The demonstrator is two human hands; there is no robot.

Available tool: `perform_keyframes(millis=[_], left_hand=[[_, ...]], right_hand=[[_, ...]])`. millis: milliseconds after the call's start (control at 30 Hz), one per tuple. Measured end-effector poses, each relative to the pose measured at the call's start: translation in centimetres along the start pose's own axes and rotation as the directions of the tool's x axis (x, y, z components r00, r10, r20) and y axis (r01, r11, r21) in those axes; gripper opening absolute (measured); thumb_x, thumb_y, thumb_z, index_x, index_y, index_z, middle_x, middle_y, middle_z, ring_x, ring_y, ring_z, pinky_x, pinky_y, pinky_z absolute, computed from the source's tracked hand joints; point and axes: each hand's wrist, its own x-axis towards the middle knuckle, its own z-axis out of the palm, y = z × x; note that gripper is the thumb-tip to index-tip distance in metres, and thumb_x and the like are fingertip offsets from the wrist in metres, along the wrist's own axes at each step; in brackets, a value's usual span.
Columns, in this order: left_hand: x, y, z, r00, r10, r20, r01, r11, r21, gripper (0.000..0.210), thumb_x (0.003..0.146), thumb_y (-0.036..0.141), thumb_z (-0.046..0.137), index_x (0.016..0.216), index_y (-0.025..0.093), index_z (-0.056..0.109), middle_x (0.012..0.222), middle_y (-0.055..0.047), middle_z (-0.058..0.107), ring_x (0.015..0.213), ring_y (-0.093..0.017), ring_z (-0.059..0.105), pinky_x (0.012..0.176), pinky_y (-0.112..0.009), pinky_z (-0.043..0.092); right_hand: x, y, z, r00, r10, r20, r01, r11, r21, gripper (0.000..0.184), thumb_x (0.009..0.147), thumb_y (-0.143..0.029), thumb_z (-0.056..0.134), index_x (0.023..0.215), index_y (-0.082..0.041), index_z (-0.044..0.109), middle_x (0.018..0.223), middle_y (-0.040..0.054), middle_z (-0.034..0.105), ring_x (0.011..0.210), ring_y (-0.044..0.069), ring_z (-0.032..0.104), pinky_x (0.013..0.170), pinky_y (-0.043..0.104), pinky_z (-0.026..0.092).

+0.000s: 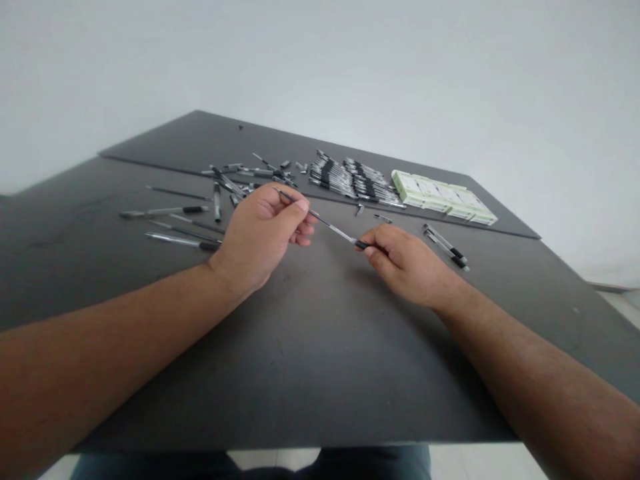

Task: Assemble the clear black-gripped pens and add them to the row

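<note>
Bare forearms (150, 327) angle inward, the left hand (265, 230) pinching thumb against fingers, the right hand (403, 260) curled closed.

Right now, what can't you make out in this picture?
All in the head view:
- The end of the slim pen part inside the right grip: covered by fingers.
- The tip of the nearest loose pen at left: hidden behind the left forearm.
- Print on the green-and-white boxes: too small and blurred.
- The dark speck on the far tabletop: too small to identify.
</note>
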Motion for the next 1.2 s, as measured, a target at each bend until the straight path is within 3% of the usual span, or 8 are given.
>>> perform_keyframes(millis=[267, 400, 500, 600, 1000, 1200], left_hand=[[0.0, -0.5, -0.2, 0.998, 0.02, 0.052, -0.023, 0.998, 0.057, 0.015, 0.093, 0.03, 0.082, 0.094, 0.019, 0.072, 0.087, -0.005, 0.08, 0.07, -0.015, 0.073, 0.06, -0.025, 0.064], [-0.3, -1.3, -0.5, 0.977, -0.029, 0.21, 0.003, 0.993, 0.12, 0.021, 0.091, 0.035, 0.085, 0.1, 0.018, 0.078, 0.097, -0.008, 0.082, 0.074, -0.016, 0.075, 0.062, -0.026, 0.065], [-0.5, -1.8, -0.6, 0.929, -0.073, 0.362, -0.009, 0.975, 0.221, 0.024, 0.09, 0.036, 0.086, 0.105, 0.018, 0.083, 0.087, -0.006, 0.08, 0.073, -0.017, 0.075, 0.065, -0.027, 0.066], [-0.7, -1.9, -0.6, 0.89, -0.113, 0.442, -0.017, 0.96, 0.278, 0.024, 0.087, 0.033, 0.086, 0.106, 0.018, 0.083, 0.08, -0.002, 0.078, 0.067, -0.016, 0.073, 0.067, -0.029, 0.066], [-0.6, -1.8, -0.6, 0.876, -0.084, 0.474, -0.068, 0.953, 0.295, 0.022, 0.084, 0.028, 0.082, 0.105, 0.019, 0.082, 0.078, -0.001, 0.077, 0.067, -0.015, 0.07, 0.066, -0.028, 0.058], [-0.7, -1.6, -0.8, 0.873, -0.025, 0.488, -0.159, 0.93, 0.332, 0.017, 0.088, 0.032, 0.083, 0.1, 0.021, 0.084, 0.083, -0.004, 0.081, 0.075, -0.018, 0.073, 0.069, -0.028, 0.056]], right_hand=[[0.1, -0.4, 0.0, 1.0, -0.015, 0.007, 0.015, 1.0, 0.007, 0.017, 0.106, -0.023, 0.052, 0.106, -0.021, 0.069, 0.103, 0.0109, 0.077, 0.098, 0.027, 0.069, 0.091, 0.039, 0.052], [0.1, -0.7, 0.2, 1.0, -0.025, 0.007, 0.025, 0.999, 0.027, 0.017, 0.107, -0.023, 0.052, 0.107, -0.022, 0.069, 0.103, 0.0108, 0.077, 0.098, 0.027, 0.068, 0.09, 0.04, 0.052], [0.0, -1.1, 0.6, 0.999, -0.049, 0.0, 0.049, 0.997, 0.052, 0.016, 0.107, -0.023, 0.054, 0.11, -0.022, 0.07, 0.103, 0.0105, 0.077, 0.098, 0.026, 0.068, 0.09, 0.039, 0.052], [-0.2, -1.8, 1.0, 0.997, -0.075, -0.003, 0.075, 0.993, 0.089, 0.016, 0.107, -0.022, 0.055, 0.11, -0.021, 0.07, 0.102, 0.0099, 0.076, 0.098, 0.025, 0.069, 0.088, 0.038, 0.052], [-0.1, -2.5, 1.4, 1.0, -0.001, 0.003, 0.0, 0.978, 0.207, 0.011, 0.105, -0.026, 0.058, 0.102, -0.024, 0.069, 0.096, 0.0049, 0.075, 0.093, 0.022, 0.068, 0.083, 0.034, 0.05], [-0.2, -3.2, 1.7, 0.999, 0.046, 0.018, -0.049, 0.953, 0.299, 0.012, 0.106, -0.027, 0.057, 0.1, -0.024, 0.066, 0.092, 0.0033, 0.073, 0.091, 0.021, 0.069, 0.082, 0.033, 0.05]])
